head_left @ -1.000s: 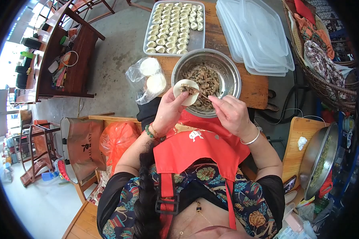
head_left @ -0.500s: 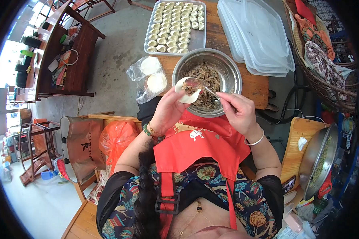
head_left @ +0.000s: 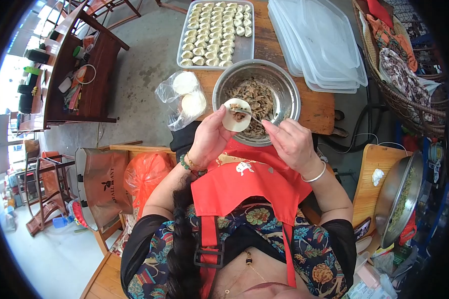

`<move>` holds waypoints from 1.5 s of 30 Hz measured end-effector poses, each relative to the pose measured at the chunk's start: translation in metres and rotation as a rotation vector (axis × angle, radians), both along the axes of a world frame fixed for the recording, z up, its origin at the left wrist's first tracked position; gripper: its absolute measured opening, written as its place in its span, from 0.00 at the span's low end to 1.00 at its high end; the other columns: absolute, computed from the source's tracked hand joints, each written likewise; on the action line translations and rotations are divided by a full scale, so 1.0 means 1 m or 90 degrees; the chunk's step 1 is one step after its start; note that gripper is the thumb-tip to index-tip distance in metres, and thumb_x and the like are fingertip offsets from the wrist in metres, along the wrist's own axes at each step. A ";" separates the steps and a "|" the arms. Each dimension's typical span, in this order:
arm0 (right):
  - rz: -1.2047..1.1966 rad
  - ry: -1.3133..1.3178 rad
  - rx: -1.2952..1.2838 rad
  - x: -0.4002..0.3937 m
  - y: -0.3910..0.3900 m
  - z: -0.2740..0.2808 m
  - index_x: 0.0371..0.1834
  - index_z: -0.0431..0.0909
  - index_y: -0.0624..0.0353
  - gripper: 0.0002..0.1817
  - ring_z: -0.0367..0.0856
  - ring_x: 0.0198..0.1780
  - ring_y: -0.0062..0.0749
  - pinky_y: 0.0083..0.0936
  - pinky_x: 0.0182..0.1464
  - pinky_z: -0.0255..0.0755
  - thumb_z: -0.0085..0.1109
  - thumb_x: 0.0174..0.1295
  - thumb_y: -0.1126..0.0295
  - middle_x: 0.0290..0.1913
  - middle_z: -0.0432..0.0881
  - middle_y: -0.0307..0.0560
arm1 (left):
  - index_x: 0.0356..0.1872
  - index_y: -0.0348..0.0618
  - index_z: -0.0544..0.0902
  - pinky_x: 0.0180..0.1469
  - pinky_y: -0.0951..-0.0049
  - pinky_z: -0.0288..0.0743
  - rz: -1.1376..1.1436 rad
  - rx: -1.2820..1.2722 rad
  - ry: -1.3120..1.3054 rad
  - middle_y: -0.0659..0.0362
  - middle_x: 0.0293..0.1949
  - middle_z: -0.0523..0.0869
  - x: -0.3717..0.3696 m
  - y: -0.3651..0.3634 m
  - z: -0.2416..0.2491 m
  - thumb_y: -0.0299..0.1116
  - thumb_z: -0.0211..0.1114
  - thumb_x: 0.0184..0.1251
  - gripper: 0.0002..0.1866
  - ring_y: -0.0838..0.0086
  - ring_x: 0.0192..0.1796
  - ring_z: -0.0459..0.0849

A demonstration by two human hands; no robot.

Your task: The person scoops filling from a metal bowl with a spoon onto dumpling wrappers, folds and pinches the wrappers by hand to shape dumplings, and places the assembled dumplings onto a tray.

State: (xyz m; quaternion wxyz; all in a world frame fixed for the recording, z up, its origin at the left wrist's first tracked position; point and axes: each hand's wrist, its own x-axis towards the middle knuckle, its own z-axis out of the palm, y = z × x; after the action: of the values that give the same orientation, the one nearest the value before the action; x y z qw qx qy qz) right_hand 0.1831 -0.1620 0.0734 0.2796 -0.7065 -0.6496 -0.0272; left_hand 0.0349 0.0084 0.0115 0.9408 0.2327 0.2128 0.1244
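Observation:
A round, pale dumpling wrapper [head_left: 230,122] lies across the fingers of my left hand [head_left: 210,134], held by its edge. In its middle sits a small dab of dark minced filling [head_left: 239,116]. My right hand [head_left: 292,142] grips the thin handle of a metal spoon [head_left: 254,118], whose bowl end rests on that filling. Just beyond both hands stands a steel mixing bowl [head_left: 290,94] with chopped filling [head_left: 254,94] spread over its bottom. Left of the bowl, a clear plastic bag [head_left: 177,119] holds stacks of round wrappers [head_left: 192,103].
Behind the bowl, a plastic tray [head_left: 244,50] carries rows of folded dumplings [head_left: 209,35]. Stacked clear lids or trays [head_left: 324,45] lie at the table's [head_left: 319,109] right. A large steel basin [head_left: 396,204] stands at my right, and a red plastic bag [head_left: 149,172] at my left.
The spoon has turned flatter against the wrapper, its bowl end now lower on the filling. My right hand has shifted slightly left and down. The view has moved a little.

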 end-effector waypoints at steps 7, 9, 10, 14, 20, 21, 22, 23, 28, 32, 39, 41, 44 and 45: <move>-0.034 -0.009 0.027 -0.001 -0.003 0.000 0.51 0.82 0.60 0.20 0.76 0.29 0.36 0.32 0.29 0.73 0.65 0.51 0.79 0.26 0.71 0.42 | 0.63 0.30 0.70 0.68 0.59 0.70 0.024 0.034 -0.006 0.49 0.61 0.78 0.004 -0.004 0.000 0.37 0.46 0.81 0.21 0.63 0.63 0.79; -0.042 -0.031 0.036 0.000 -0.003 -0.001 0.51 0.82 0.61 0.21 0.76 0.29 0.36 0.32 0.29 0.73 0.65 0.51 0.79 0.26 0.72 0.42 | 0.63 0.30 0.70 0.68 0.59 0.70 0.018 0.045 -0.007 0.49 0.61 0.78 0.004 -0.006 -0.004 0.37 0.47 0.81 0.21 0.63 0.63 0.79; -0.043 -0.031 0.035 0.001 -0.003 -0.001 0.51 0.82 0.61 0.21 0.76 0.29 0.36 0.32 0.29 0.73 0.65 0.51 0.79 0.26 0.72 0.42 | 0.63 0.29 0.70 0.68 0.59 0.70 0.018 0.049 -0.005 0.49 0.62 0.78 0.004 -0.006 -0.007 0.37 0.47 0.81 0.21 0.63 0.63 0.78; -0.089 -0.033 0.052 0.008 0.001 -0.007 0.50 0.82 0.60 0.18 0.77 0.28 0.38 0.33 0.30 0.74 0.65 0.54 0.78 0.26 0.73 0.44 | 0.63 0.29 0.69 0.69 0.59 0.70 -0.009 0.048 -0.021 0.48 0.62 0.77 0.004 -0.011 0.000 0.36 0.46 0.81 0.21 0.63 0.64 0.78; -0.148 0.008 0.012 0.037 0.006 -0.048 0.45 0.82 0.61 0.11 0.79 0.30 0.43 0.37 0.33 0.75 0.64 0.58 0.76 0.27 0.78 0.48 | 0.65 0.28 0.68 0.70 0.62 0.70 -0.008 -0.008 -0.023 0.47 0.63 0.78 0.002 -0.008 -0.002 0.37 0.45 0.80 0.23 0.62 0.65 0.78; -0.159 0.042 0.021 0.039 0.005 -0.047 0.44 0.83 0.61 0.10 0.80 0.29 0.42 0.35 0.32 0.75 0.64 0.59 0.76 0.27 0.79 0.49 | 0.65 0.28 0.68 0.70 0.62 0.70 -0.007 -0.006 -0.024 0.47 0.63 0.78 0.002 -0.006 -0.003 0.37 0.45 0.80 0.23 0.62 0.65 0.78; -0.168 0.076 0.029 0.040 0.005 -0.045 0.43 0.84 0.61 0.09 0.81 0.28 0.42 0.34 0.32 0.75 0.63 0.60 0.76 0.27 0.81 0.49 | 0.65 0.28 0.68 0.70 0.62 0.70 0.001 0.000 -0.013 0.47 0.63 0.78 0.002 -0.004 -0.007 0.37 0.45 0.81 0.23 0.62 0.65 0.78; -0.165 0.077 0.028 0.039 0.004 -0.042 0.43 0.84 0.61 0.09 0.81 0.28 0.42 0.34 0.32 0.75 0.63 0.60 0.76 0.27 0.81 0.49 | 0.65 0.28 0.69 0.70 0.62 0.71 0.009 0.004 0.000 0.47 0.63 0.78 0.000 -0.004 -0.009 0.37 0.45 0.81 0.23 0.62 0.65 0.78; -0.129 0.305 -0.022 0.018 -0.002 0.009 0.45 0.84 0.62 0.09 0.82 0.27 0.39 0.30 0.30 0.74 0.62 0.63 0.76 0.29 0.83 0.51 | 0.64 0.29 0.70 0.68 0.63 0.72 0.006 0.026 0.017 0.47 0.62 0.79 0.001 -0.002 -0.014 0.36 0.46 0.81 0.22 0.63 0.63 0.79; -0.119 0.250 -0.005 0.016 0.003 -0.008 0.43 0.84 0.63 0.08 0.83 0.29 0.44 0.34 0.32 0.75 0.63 0.61 0.76 0.29 0.83 0.52 | 0.62 0.29 0.72 0.66 0.64 0.74 -0.035 0.092 0.042 0.49 0.59 0.80 0.003 -0.005 -0.009 0.36 0.48 0.80 0.20 0.65 0.61 0.81; -0.166 0.180 -0.117 0.042 0.008 -0.044 0.40 0.85 0.61 0.09 0.84 0.34 0.52 0.43 0.37 0.77 0.58 0.63 0.70 0.32 0.84 0.57 | 0.58 0.27 0.74 0.62 0.65 0.77 -0.055 0.095 0.113 0.49 0.56 0.82 -0.005 0.002 -0.024 0.36 0.49 0.80 0.20 0.65 0.58 0.83; -0.165 0.225 -0.107 0.036 0.013 -0.035 0.41 0.85 0.62 0.09 0.84 0.34 0.53 0.41 0.37 0.77 0.58 0.63 0.71 0.32 0.84 0.57 | 0.58 0.27 0.74 0.57 0.66 0.81 -0.089 0.045 0.174 0.50 0.53 0.83 -0.012 0.009 -0.015 0.38 0.49 0.80 0.21 0.65 0.54 0.85; -0.166 0.368 -0.123 0.025 0.017 -0.030 0.42 0.85 0.63 0.09 0.85 0.35 0.52 0.38 0.37 0.77 0.58 0.64 0.72 0.33 0.85 0.59 | 0.57 0.26 0.75 0.57 0.63 0.82 -0.103 0.036 0.224 0.48 0.52 0.84 -0.025 0.019 -0.021 0.36 0.49 0.80 0.20 0.64 0.52 0.86; -0.135 0.391 -0.139 0.023 0.017 -0.033 0.45 0.84 0.64 0.10 0.85 0.34 0.44 0.33 0.36 0.77 0.59 0.64 0.73 0.34 0.86 0.59 | 0.55 0.25 0.75 0.55 0.63 0.83 -0.095 0.036 0.239 0.47 0.50 0.84 -0.027 0.019 -0.016 0.35 0.49 0.80 0.19 0.62 0.51 0.87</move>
State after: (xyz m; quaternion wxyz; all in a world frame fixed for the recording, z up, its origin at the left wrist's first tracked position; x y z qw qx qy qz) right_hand 0.2059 -0.1451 0.0409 0.3806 -0.7710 -0.4570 0.2278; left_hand 0.0080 0.0273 -0.0048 0.8844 0.2932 0.3627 0.0144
